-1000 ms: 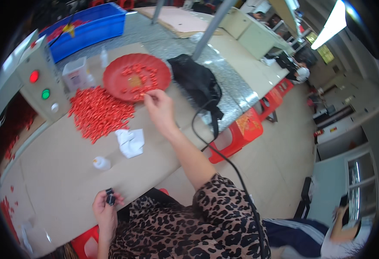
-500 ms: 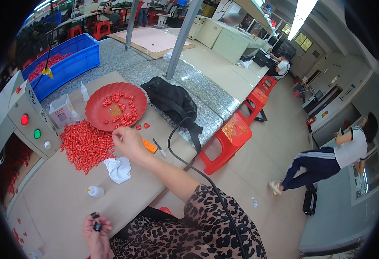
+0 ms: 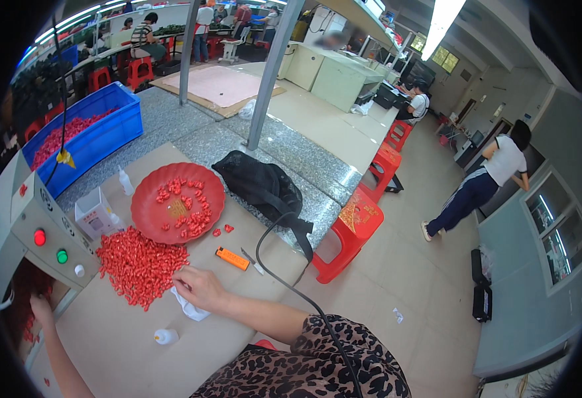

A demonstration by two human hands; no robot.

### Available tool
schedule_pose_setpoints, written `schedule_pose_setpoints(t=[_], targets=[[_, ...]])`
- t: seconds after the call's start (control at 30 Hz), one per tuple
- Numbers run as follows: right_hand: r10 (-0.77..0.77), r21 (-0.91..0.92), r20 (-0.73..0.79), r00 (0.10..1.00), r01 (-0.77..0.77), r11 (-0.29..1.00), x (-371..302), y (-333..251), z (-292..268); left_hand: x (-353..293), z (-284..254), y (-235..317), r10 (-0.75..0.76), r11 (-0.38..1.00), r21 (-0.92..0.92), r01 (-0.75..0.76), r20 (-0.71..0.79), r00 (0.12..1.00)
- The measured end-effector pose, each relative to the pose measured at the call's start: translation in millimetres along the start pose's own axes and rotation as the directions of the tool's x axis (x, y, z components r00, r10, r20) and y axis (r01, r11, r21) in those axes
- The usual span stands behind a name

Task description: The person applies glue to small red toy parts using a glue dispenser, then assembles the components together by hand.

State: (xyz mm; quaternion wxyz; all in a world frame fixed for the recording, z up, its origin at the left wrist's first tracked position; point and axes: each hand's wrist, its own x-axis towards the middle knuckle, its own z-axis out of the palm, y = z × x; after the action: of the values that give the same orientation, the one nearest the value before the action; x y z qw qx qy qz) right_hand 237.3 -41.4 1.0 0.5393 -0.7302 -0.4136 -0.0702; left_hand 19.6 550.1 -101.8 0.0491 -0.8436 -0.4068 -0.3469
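My right hand (image 3: 198, 288) rests with curled fingers at the near edge of a heap of small red pieces (image 3: 138, 265) on the tan table, partly over a crumpled white cloth (image 3: 193, 310). Whether it pinches a piece I cannot tell. My left hand (image 3: 39, 309) reaches to the far left, at the opening below a grey control box (image 3: 36, 229) with red and green buttons, where more red pieces lie. What its fingers hold is hidden. A red plate (image 3: 155, 225) with scattered red pieces sits behind the heap.
An orange lighter (image 3: 231, 258), a thin metal tool (image 3: 251, 260), a small white bottle (image 3: 165, 337) and a white box (image 3: 95, 213) lie nearby. A black bag (image 3: 261, 186) with a black cable (image 3: 284, 282) lies at the table's right edge. Beyond are a blue crate (image 3: 99, 142), a red stool (image 3: 354, 229) and a walking person (image 3: 483, 182).
My right hand came back from the red plate to the near edge of the heap, by the white cloth. My left hand went from the table's front edge to the machine opening at the left.
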Motion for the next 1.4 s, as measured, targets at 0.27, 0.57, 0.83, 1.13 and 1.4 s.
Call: schedule_pose_setpoints(t=[0.27,0.57,0.83,1.13,1.4], targets=[[-0.09,-0.045,0.09,0.992,0.094,0.995,1,0,-2,45,52,2,-0.124,0.992,0.038,0.119,0.228,0.966],[-0.079,-0.043,0.11,0.991,0.084,0.996,0,2,1,72,41,45,-0.192,0.976,-0.032,0.213,0.323,0.927],[-0.098,-0.003,0.122,0.988,0.099,0.995,3,-2,2,71,42,-15,-0.006,0.991,0.129,-0.026,0.244,0.97],[-0.036,0.008,0.093,0.995,0.035,0.999,2,-3,-5,31,-8,57,0.116,0.97,-0.2,-0.14,-0.125,0.985],[0.162,-0.05,-0.223,0.961,-0.177,0.983,37,1,-45,-39,-165,133,-0.068,0.956,-0.283,0.077,0.041,0.997]])
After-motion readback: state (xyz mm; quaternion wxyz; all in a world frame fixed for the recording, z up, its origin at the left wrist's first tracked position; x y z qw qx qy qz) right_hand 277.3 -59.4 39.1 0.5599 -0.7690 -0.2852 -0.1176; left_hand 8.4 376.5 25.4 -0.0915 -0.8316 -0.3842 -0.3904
